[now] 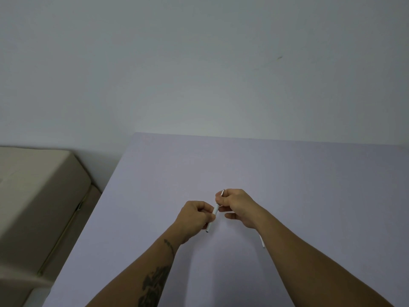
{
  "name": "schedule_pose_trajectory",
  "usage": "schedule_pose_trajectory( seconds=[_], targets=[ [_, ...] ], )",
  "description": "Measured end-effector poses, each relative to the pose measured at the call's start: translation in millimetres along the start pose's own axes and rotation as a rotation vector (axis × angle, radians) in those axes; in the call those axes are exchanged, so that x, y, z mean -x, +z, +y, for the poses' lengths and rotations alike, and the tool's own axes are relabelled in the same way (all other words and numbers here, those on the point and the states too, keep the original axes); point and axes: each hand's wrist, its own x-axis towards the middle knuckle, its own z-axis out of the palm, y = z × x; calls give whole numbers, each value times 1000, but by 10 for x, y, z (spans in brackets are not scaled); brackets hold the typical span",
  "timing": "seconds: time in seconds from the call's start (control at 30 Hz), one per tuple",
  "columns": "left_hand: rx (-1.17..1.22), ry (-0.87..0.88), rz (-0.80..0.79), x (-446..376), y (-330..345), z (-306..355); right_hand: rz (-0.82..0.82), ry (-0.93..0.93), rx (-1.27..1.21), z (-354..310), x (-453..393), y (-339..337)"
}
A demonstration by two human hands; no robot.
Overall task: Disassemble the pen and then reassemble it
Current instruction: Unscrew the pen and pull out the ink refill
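A slim white pen barrel (213, 212) slants between my two hands above the pale table (287, 185). My left hand (195, 218) grips its lower half; the barrel's open end pokes out below the fist. My right hand (238, 206) pinches the upper end, where a thin metal tip (222, 192) sticks up past the fingers. Whether the tip section is joined to the barrel is hidden by the fingers. Another small white pen part (262, 241) lies on the table, half hidden behind my right forearm.
The table's left edge runs diagonally from the far corner to the lower left. A beige cushioned seat or mattress (33, 196) stands to the left of the table, lower down. A plain wall (199, 63) rises behind the table's far edge.
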Motion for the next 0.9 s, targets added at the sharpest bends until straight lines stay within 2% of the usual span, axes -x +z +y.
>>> schedule_pose_trajectory(
  seconds=[0.13, 0.33, 0.47, 0.9],
  targets=[
    [-14, 5, -2, 6, 3, -2, 46, -23, 24, 19, 2, 15],
    [-24, 3, 6, 14, 8, -3, 14, -8, -7, 43, 6, 13],
    [-31, -4, 8, 18, 1, -14, 76, -36, 4, 68, -6, 33],
    [-49, -6, 27, 17, -1, -27, 75, -46, -14, 81, 20, 37]
  ],
)
